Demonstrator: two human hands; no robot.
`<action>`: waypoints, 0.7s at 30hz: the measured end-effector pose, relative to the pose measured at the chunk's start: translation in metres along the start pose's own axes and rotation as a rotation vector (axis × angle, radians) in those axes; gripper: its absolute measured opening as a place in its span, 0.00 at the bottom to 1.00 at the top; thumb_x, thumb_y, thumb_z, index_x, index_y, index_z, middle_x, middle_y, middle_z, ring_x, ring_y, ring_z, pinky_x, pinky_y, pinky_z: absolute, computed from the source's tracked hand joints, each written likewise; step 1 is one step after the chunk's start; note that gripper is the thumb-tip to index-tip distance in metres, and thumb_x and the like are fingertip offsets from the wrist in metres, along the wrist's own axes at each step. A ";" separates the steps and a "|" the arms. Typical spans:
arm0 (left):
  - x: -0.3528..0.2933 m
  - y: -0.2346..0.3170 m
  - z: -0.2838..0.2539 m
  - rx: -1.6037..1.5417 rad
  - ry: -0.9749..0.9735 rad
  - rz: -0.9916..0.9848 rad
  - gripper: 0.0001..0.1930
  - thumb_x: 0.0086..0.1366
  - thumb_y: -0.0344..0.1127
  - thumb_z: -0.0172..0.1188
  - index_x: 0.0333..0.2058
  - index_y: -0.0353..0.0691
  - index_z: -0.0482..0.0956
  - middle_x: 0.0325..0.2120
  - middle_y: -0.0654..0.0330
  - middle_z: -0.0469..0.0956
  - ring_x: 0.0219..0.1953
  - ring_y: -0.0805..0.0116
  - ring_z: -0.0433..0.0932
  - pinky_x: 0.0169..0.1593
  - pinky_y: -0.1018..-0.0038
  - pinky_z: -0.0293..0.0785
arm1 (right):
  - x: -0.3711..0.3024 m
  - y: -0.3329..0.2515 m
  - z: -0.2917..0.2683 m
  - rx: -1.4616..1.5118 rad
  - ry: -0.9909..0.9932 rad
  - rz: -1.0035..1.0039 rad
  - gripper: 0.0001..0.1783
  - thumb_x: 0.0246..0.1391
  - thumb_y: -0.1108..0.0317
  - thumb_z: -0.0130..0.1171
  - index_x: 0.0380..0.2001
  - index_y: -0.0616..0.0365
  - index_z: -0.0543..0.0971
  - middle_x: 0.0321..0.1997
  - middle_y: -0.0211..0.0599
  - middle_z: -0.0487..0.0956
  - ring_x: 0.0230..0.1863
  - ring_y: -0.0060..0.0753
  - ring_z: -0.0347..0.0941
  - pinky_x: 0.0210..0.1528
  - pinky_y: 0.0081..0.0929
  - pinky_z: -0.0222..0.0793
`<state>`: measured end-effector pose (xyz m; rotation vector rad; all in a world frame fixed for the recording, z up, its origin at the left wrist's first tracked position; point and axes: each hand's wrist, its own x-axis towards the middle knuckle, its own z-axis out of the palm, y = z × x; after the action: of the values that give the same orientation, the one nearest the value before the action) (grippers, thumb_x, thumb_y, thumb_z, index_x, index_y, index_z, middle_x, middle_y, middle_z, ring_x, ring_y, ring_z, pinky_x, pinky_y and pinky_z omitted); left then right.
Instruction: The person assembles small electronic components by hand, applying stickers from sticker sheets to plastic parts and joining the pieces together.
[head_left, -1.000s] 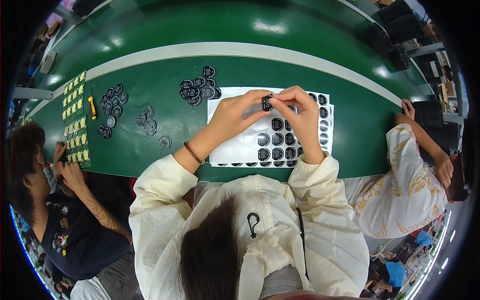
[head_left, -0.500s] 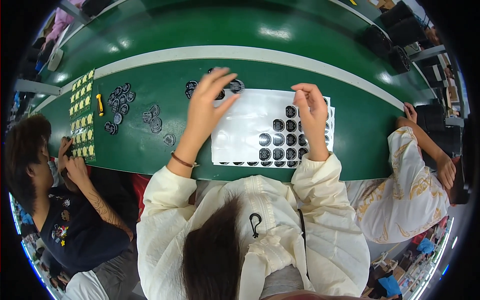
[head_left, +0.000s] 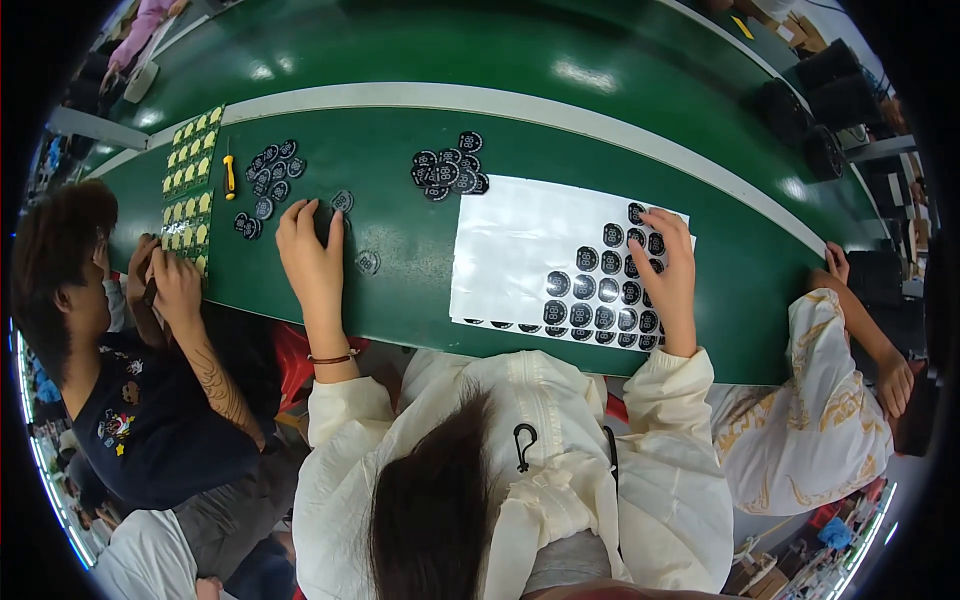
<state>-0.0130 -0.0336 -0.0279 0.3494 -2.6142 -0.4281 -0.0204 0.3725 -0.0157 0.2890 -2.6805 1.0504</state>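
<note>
My left hand [head_left: 313,255] reaches down over a small group of round grey-black discs [head_left: 342,201], fingers stretched and thumb apart; it partly hides them. One more disc [head_left: 368,262] lies to its right. My right hand [head_left: 670,268] hovers over a white sheet [head_left: 505,235] with rows of round black stickers [head_left: 582,284]. Its thumb and forefinger are apart close to a sticker [head_left: 637,213] at the top of the rows, and I see nothing held between them. The left part of the sheet is bare white.
A heap of black discs [head_left: 440,172] touches the sheet's upper left corner. Farther left are more discs [head_left: 270,170], a yellow screwdriver [head_left: 229,177] and green circuit-board panels [head_left: 187,210]. One person [head_left: 150,450] works at left; another [head_left: 800,400] sits at right.
My left hand has swung left from the far heap, where a disc was by its fingers, to the small group. My right hand has come down nearer the stickers. The whole view has shifted.
</note>
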 end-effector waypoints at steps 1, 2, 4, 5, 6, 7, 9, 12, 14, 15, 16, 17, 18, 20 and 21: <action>-0.001 -0.005 0.001 0.001 -0.001 -0.003 0.15 0.56 0.35 0.62 0.40 0.34 0.76 0.46 0.52 0.72 0.48 0.53 0.70 0.53 0.64 0.65 | -0.003 0.000 0.000 -0.039 -0.005 0.003 0.18 0.48 0.72 0.61 0.45 0.60 0.74 0.49 0.41 0.73 0.51 0.41 0.69 0.54 0.30 0.64; -0.001 -0.008 0.003 -0.043 -0.025 -0.035 0.14 0.56 0.34 0.62 0.40 0.34 0.76 0.44 0.53 0.73 0.46 0.54 0.71 0.50 0.65 0.66 | -0.004 0.001 0.000 -0.078 -0.010 0.008 0.20 0.47 0.72 0.62 0.46 0.59 0.74 0.52 0.42 0.72 0.53 0.43 0.68 0.55 0.32 0.63; 0.003 -0.008 0.005 -0.135 -0.075 -0.087 0.11 0.57 0.33 0.61 0.38 0.34 0.76 0.42 0.54 0.74 0.43 0.56 0.72 0.46 0.67 0.69 | -0.007 0.003 0.001 -0.095 -0.014 0.009 0.21 0.47 0.72 0.62 0.47 0.59 0.74 0.53 0.43 0.71 0.53 0.43 0.68 0.55 0.32 0.63; 0.004 -0.009 0.005 -0.138 -0.079 -0.083 0.11 0.57 0.33 0.61 0.38 0.34 0.76 0.42 0.54 0.74 0.43 0.56 0.72 0.46 0.67 0.69 | -0.008 0.005 0.001 -0.113 -0.019 0.008 0.21 0.47 0.71 0.62 0.47 0.59 0.73 0.53 0.43 0.70 0.54 0.44 0.67 0.55 0.32 0.63; 0.006 -0.009 0.004 -0.166 -0.069 -0.084 0.10 0.57 0.33 0.61 0.37 0.34 0.77 0.40 0.54 0.75 0.41 0.59 0.74 0.43 0.69 0.70 | -0.010 0.006 0.000 -0.132 -0.024 0.009 0.22 0.47 0.71 0.62 0.48 0.59 0.73 0.54 0.43 0.70 0.55 0.44 0.67 0.55 0.32 0.63; 0.007 -0.009 0.003 -0.195 -0.060 -0.084 0.10 0.58 0.32 0.61 0.36 0.34 0.77 0.38 0.54 0.76 0.38 0.61 0.75 0.41 0.70 0.72 | -0.011 0.006 0.000 -0.137 -0.020 0.016 0.22 0.47 0.71 0.62 0.48 0.59 0.73 0.54 0.43 0.70 0.55 0.44 0.67 0.55 0.32 0.63; 0.012 -0.011 0.003 -0.240 -0.062 -0.071 0.09 0.58 0.32 0.60 0.36 0.34 0.78 0.36 0.54 0.77 0.35 0.64 0.76 0.38 0.72 0.73 | -0.010 0.006 0.001 -0.115 -0.049 0.014 0.23 0.47 0.70 0.63 0.48 0.59 0.73 0.54 0.43 0.70 0.54 0.45 0.67 0.55 0.32 0.63; 0.014 -0.024 -0.009 -0.104 -0.071 -0.043 0.08 0.59 0.31 0.60 0.35 0.34 0.79 0.32 0.54 0.77 0.32 0.62 0.76 0.36 0.74 0.73 | -0.009 0.006 0.003 -0.103 -0.060 0.010 0.23 0.47 0.70 0.63 0.48 0.59 0.73 0.54 0.44 0.70 0.54 0.46 0.67 0.55 0.32 0.63; 0.016 -0.021 -0.011 -0.121 -0.045 -0.051 0.07 0.59 0.31 0.60 0.34 0.33 0.79 0.31 0.55 0.78 0.31 0.63 0.77 0.37 0.75 0.73 | -0.009 0.007 0.006 -0.094 -0.062 -0.005 0.23 0.47 0.70 0.63 0.49 0.60 0.72 0.54 0.44 0.69 0.54 0.47 0.67 0.55 0.32 0.63; 0.018 -0.019 -0.012 -0.129 -0.014 -0.068 0.06 0.60 0.30 0.59 0.34 0.33 0.79 0.31 0.56 0.78 0.31 0.64 0.77 0.37 0.76 0.73 | -0.009 0.007 0.005 -0.098 -0.057 0.002 0.23 0.47 0.70 0.63 0.49 0.60 0.72 0.54 0.44 0.69 0.54 0.47 0.67 0.55 0.32 0.63; 0.020 -0.016 -0.014 -0.135 0.018 -0.086 0.06 0.60 0.29 0.58 0.33 0.32 0.78 0.30 0.57 0.78 0.31 0.64 0.77 0.37 0.77 0.73 | -0.009 0.007 0.004 -0.094 -0.059 0.006 0.23 0.47 0.70 0.62 0.49 0.60 0.73 0.54 0.44 0.69 0.54 0.47 0.67 0.55 0.32 0.63; 0.023 -0.007 -0.015 -0.142 0.014 -0.079 0.06 0.60 0.29 0.58 0.33 0.32 0.78 0.30 0.57 0.78 0.31 0.64 0.77 0.37 0.77 0.73 | -0.010 0.007 0.004 -0.091 -0.059 0.013 0.23 0.48 0.70 0.62 0.48 0.60 0.73 0.55 0.43 0.69 0.54 0.47 0.67 0.55 0.32 0.63; 0.024 0.004 -0.014 -0.307 -0.013 -0.072 0.06 0.60 0.28 0.58 0.33 0.32 0.79 0.31 0.57 0.79 0.32 0.66 0.77 0.37 0.78 0.73 | -0.010 0.007 0.004 -0.089 -0.059 0.019 0.22 0.48 0.70 0.62 0.48 0.60 0.73 0.55 0.43 0.69 0.54 0.47 0.67 0.55 0.32 0.62; 0.023 0.031 -0.012 -0.637 -0.069 -0.060 0.06 0.61 0.27 0.57 0.34 0.32 0.79 0.33 0.58 0.79 0.34 0.70 0.77 0.37 0.80 0.72 | -0.009 0.008 0.002 -0.107 -0.019 0.013 0.22 0.48 0.69 0.62 0.48 0.60 0.72 0.54 0.44 0.69 0.53 0.47 0.67 0.54 0.33 0.63; 0.020 0.045 -0.011 -0.781 -0.142 -0.038 0.05 0.61 0.27 0.57 0.34 0.32 0.79 0.33 0.59 0.79 0.34 0.72 0.77 0.37 0.80 0.72 | -0.007 0.008 0.002 -0.114 0.009 -0.010 0.22 0.48 0.69 0.62 0.48 0.60 0.72 0.54 0.44 0.69 0.53 0.48 0.68 0.53 0.34 0.64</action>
<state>-0.0327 -0.0010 0.0057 0.0999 -2.3326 -1.4535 -0.0165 0.3773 -0.0246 0.2745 -2.7156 0.8897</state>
